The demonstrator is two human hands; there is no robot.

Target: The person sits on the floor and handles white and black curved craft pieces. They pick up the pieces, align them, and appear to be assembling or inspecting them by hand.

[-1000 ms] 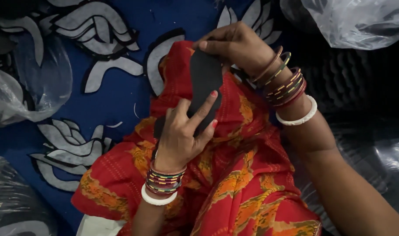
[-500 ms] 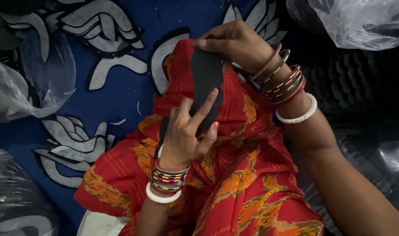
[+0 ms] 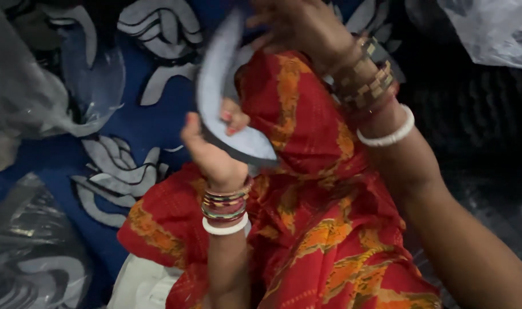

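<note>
The curved sole-shaped piece [image 3: 223, 103], pale grey on its face with a dark edge, bends between the two hands, so it looks light, thin and flexible, best held by its rim at either end. The left hand [image 3: 212, 151] has its fingers closed on the lower end; the right hand [image 3: 298, 26] holds the upper end, its fingers blurred but seemingly clamped. Beneath the fingers lies a lap in red and orange cloth [image 3: 324, 229]; beyond them a blue patterned floor covering [image 3: 141, 120] and clear plastic bags [image 3: 26, 97].

A blue cloth [image 3: 146, 123] with white swirls (partly covered) lies between clear plastic bags [image 3: 489, 28] and red-orange fabric [image 3: 324, 229].
</note>
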